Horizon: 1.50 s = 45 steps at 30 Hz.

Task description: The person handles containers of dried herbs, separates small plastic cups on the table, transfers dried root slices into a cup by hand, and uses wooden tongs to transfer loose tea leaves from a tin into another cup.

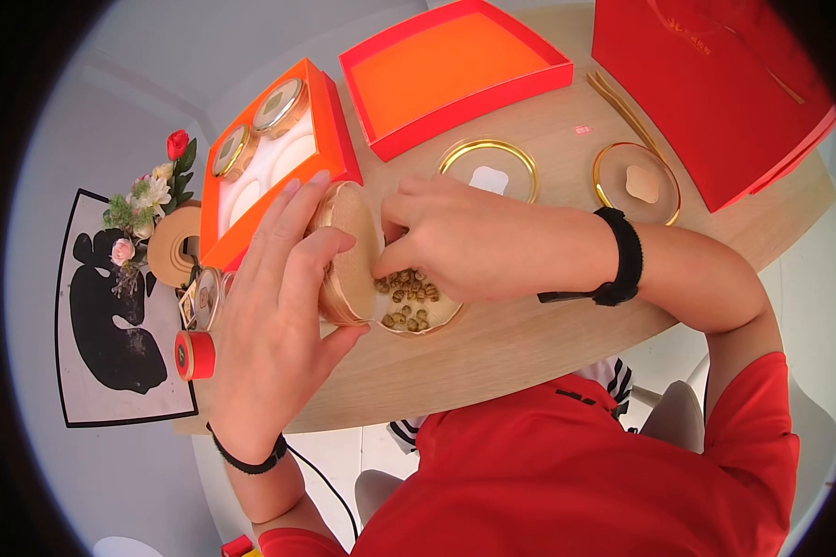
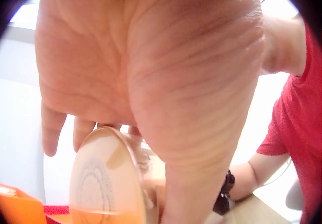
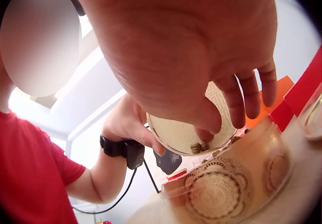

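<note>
My left hand (image 1: 279,269) grips a round jar (image 1: 339,232) with a cream inside and tips it on its side. The jar's round base (image 2: 98,184) faces the left wrist camera. Beneath its mouth stands a second jar (image 3: 221,189), clear-walled and printed with a medallion pattern. Small curled dried brown-green pieces (image 1: 409,292) lie at the jar mouths. My right hand (image 1: 478,237) reaches into the tipped jar. Its thumb and a fingertip are down beside some dried pieces (image 3: 196,147), and the other fingers extend loosely.
An orange-red box (image 1: 325,121) with gold-lidded jars in white padding stands behind my left hand. Beyond lie a red box lid (image 1: 464,70), two gold-rimmed round lids (image 1: 529,172) and a red bag (image 1: 706,93). Flowers (image 1: 149,204) and a small red tin (image 1: 195,356) are at left.
</note>
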{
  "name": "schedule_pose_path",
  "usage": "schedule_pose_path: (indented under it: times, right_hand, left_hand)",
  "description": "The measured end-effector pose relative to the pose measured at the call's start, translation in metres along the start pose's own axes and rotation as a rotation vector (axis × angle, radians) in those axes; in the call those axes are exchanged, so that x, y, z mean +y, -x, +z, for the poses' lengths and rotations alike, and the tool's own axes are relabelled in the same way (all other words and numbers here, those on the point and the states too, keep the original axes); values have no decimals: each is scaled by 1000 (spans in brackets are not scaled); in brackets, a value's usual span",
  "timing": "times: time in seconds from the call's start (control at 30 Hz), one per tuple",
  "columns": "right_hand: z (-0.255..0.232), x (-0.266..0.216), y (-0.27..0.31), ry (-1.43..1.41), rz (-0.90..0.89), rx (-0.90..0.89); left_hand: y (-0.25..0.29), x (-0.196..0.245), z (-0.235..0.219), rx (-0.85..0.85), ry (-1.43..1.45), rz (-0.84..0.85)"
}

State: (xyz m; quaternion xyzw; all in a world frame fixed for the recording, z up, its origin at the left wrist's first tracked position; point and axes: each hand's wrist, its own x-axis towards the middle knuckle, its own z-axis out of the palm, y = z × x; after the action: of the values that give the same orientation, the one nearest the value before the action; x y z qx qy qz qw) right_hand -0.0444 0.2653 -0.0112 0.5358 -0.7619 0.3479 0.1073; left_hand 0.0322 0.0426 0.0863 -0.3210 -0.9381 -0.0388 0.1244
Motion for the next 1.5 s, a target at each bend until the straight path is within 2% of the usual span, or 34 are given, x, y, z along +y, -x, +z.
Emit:
schedule_pose_path:
  times: [0.1,0.3,0.4,0.5,0.67,0.9,1.1,1.2,1.27,1.3,1.37,1.5]
  right_hand:
    - [0,0,1,26,26,-46]
    - [1,0,0,-11,10,7]
    - [5,2,3,32,3,-17]
    - [-1,1,0,41,67,-99]
    - [-1,2,0,44,65,-32]
    - [1,3,-1,53,105,-64]
    - [-1,-1,-2,-6,27,11]
    - [-6,-4,-7,31,68,17]
    - [-9,-2,-9,-76,238,157]
    - [-13,-2,-11,-69,234,156]
    - [-27,-6,-17,-520,530,172]
    - [-35,-1,-20,-572,603,269]
  left_hand:
    - [1,0,0,-26,14,-27]
    - [1,0,2,-1,-11,-8]
    - [1,0,2,-2,-16,-13]
    - [1,1,1,-8,-13,-17]
    - [2,1,0,-6,-44,-5]
    - [5,-3,0,8,-10,-2]
    - [6,-3,0,43,-20,24]
    - [7,-5,0,105,-27,65]
    - [8,-8,-1,129,66,59]
    - [8,-10,-1,136,65,60]
    - [9,-14,1,170,128,82]
    - [10,-28,11,233,266,71]
